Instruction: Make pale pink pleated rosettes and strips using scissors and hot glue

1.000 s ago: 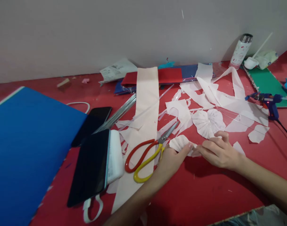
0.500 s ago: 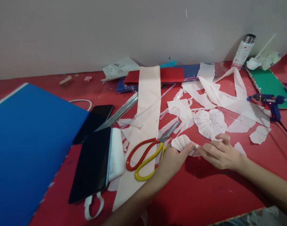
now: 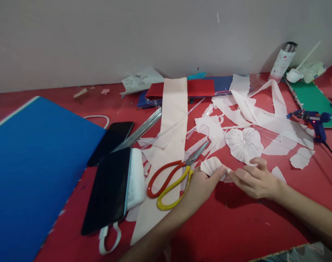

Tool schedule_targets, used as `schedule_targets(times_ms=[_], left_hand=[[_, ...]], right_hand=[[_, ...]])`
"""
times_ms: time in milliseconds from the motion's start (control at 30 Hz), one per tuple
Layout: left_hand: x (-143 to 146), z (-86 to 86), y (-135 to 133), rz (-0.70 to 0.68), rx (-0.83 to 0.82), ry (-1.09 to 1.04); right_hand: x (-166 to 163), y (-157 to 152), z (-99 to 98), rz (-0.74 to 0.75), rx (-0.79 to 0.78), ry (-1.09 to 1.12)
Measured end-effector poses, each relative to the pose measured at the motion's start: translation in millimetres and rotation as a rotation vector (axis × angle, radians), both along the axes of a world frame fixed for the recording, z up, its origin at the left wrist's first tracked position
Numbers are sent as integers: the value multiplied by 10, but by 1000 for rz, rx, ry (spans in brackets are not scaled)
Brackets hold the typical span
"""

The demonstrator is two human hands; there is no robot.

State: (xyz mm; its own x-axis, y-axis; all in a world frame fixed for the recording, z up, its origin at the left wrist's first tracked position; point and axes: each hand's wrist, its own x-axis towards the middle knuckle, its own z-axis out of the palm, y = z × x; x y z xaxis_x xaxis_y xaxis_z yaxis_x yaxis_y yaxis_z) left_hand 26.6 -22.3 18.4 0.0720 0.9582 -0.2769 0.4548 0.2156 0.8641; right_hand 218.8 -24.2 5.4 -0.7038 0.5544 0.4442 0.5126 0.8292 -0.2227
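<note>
Between my two hands is a small pleated white paper petal [image 3: 211, 166]. My left hand [image 3: 202, 183] pinches it from the left, thumb on top. At its right end, the closed fingertips of my right hand [image 3: 254, 180] grip the narrow edge, while one finger is raised. Just beyond my right hand lies a heart-shaped pleated white petal [image 3: 243, 145] with thin wire running from it. Scissors [image 3: 170, 185] with one red and one yellow handle lie beside my left hand, their blades pointing away to the right.
White paper scraps [image 3: 209, 125] and a long cream strip [image 3: 173, 109] spread over the red table. To the left are a tablet [image 3: 107, 189], a white power bank [image 3: 136, 178], a phone [image 3: 111, 142] and a blue board [image 3: 46, 163]. A glue gun [image 3: 317, 122] and a flask [image 3: 283, 62] are at right.
The view has shifted slightly, so everything sits a little further right. Both hands keep nearly the same grip on the pleated petal.
</note>
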Motion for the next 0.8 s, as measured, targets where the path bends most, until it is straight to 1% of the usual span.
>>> schedule_targets(times_ms=[100, 233, 367, 533, 700, 800], left_hand=[[11, 20, -4, 11, -3, 0], [15, 34, -4, 25, -19, 5], [-6, 4, 20, 27, -19, 11], [-22, -29, 37, 21, -2, -30], [-37, -71, 60, 13, 22, -26], [-53, -106, 88, 43, 68, -43]], right_hand=[[-10, 6, 11, 7, 52, -4], [-14, 8, 23, 18, 208, -5], [-21, 7, 36, 24, 245, -56], [-36, 16, 81, -13, 424, -30], [-51, 15, 118, 25, 445, -19], [-70, 11, 123, -11, 518, 16]])
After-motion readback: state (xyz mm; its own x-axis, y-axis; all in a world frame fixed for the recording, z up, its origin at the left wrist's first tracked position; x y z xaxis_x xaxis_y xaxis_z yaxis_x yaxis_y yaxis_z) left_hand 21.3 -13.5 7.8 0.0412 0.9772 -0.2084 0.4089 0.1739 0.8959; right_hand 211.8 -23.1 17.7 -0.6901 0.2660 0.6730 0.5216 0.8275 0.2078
